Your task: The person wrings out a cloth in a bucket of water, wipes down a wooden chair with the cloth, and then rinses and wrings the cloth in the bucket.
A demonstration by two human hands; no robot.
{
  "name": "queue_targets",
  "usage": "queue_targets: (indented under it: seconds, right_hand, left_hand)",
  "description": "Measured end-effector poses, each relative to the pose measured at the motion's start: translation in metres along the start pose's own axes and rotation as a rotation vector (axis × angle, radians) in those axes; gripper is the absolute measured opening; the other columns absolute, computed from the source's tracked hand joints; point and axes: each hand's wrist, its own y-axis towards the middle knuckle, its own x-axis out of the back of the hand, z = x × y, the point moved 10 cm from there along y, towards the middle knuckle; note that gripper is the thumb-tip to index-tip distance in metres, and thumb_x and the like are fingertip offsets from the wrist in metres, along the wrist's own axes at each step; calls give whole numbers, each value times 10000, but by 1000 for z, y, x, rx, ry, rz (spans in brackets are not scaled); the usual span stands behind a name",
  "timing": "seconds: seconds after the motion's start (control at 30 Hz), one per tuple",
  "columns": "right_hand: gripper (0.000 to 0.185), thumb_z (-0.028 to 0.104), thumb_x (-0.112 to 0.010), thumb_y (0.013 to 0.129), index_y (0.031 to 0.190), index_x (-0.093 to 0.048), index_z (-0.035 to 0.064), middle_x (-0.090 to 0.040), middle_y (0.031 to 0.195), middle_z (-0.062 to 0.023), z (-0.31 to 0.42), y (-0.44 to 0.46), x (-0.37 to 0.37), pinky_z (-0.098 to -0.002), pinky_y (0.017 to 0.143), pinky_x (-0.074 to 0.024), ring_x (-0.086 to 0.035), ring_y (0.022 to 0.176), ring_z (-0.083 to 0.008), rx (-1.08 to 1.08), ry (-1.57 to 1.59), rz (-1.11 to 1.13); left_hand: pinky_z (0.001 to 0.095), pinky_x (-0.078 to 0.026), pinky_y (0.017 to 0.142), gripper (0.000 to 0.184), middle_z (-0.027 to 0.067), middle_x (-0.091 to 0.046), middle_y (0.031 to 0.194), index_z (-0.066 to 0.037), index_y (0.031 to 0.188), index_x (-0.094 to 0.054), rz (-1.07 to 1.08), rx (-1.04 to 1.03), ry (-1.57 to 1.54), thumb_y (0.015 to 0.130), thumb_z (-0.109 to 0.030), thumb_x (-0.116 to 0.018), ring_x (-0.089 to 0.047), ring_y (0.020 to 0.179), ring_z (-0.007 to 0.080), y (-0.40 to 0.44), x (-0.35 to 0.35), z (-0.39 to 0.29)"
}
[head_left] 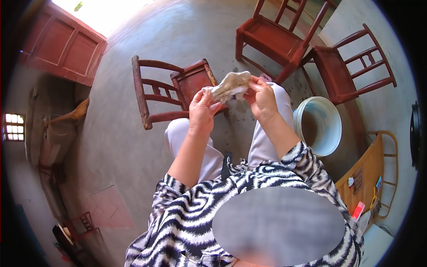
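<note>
Left hand (202, 111), right hand (263, 100): fingers closed in pinch on opposite ends of crumpled off-white cloth (235, 83), cloth held between them. Pale bucket (332, 124) on floor (138, 164), right of right fingers, apart; open top, brownish contents inside, liquid or not unclear. Red chair (191, 84) beyond left fingers.

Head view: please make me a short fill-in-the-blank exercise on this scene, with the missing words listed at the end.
1. The left hand and the right hand hold a stained cloth; of the two, the hand nearer the bucket is the ____ one.
2. The striped shirt is patterned in white and ____.
3. In the picture, the wooden chair closest to the cloth has its backrest to the ____ of its seat.

Missing words: right; black; left.
</note>
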Motion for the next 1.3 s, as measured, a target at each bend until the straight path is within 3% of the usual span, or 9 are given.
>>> queue_targets:
  seconds: [0.23,0.37,0.6,0.8,0.93,1.03,1.13,1.17,1.3]
  right_hand:
    - [110,74,-462,883,960,-517,19,-571,872,-41,-10,2,-7,-258,731,-442,-555,791,-128,-29,122,102]
    - [108,96,-492,875,950,-520,25,-575,925,-50,-11,0,-10,-260,789,-434,-549,854,-125,-69,-68,212]
    - [143,153,-635,801,873,-564,52,-574,780,12,-37,-14,-46,-202,700,-413,-547,744,-78,-245,-792,639]
    - [168,141,-621,780,910,-550,62,-570,856,-3,-36,9,-46,-220,710,-401,-526,801,-79,-223,-178,547]
    - [207,125,-587,782,966,-515,63,-570,920,-46,-44,2,-58,-252,756,-435,-555,850,-136,-258,-282,673]
    - [226,71,-530,806,1026,-482,61,-575,976,-76,-30,-21,-95,-291,818,-462,-574,920,-175,-280,50,656]
    - [366,41,-551,770,1120,-446,52,-561,1033,-88,-58,-19,-96,-296,826,-461,-573,926,-186,-285,-130,679]
    - [409,41,-562,752,1141,-437,49,-553,1048,-91,-69,-19,-92,-292,835,-454,-567,936,-185,-293,-213,701]
    - [484,14,-547,707,1173,-415,40,-548,1058,-104,-70,-34,-92,-298,879,-433,-549,994,-198,-284,-271,665]
  left_hand:
    - [315,-499,642,123,1,-590,817,-118,970,-485,-18,-43,-342,923,-232,-475,-571,694,129,-2,34,-1]
    - [357,-487,655,106,-3,-556,829,-164,977,-441,-309,-105,-171,926,-252,-470,-541,678,142,-16,54,-30]
    - [275,-481,586,136,-1,-525,802,-123,986,-441,-175,-225,-189,938,-250,-451,-533,693,102,6,71,-46]
    - [157,-327,389,226,4,-538,802,-113,979,-459,116,33,-177,881,-289,-560,-478,590,45,-5,52,-33]
    - [222,-468,591,495,35,-546,1011,-95,1198,-368,13,-147,-84,775,1,-606,-586,822,127,-6,82,-35]
    - [291,-440,632,414,15,-578,1003,-144,1241,-365,-120,51,-123,890,-291,-527,-570,846,128,-24,77,-9]
    - [355,-429,816,743,75,-610,1025,-98,1147,-504,87,601,-218,784,-724,-335,-583,919,200,-41,54,80]
    - [365,-436,817,691,63,-619,987,-72,1099,-536,261,587,-291,806,-678,-377,-590,908,202,-46,38,80]
    - [378,-461,793,375,41,-612,995,-102,1041,-557,-23,276,-280,897,-430,-447,-593,900,189,-31,61,51]
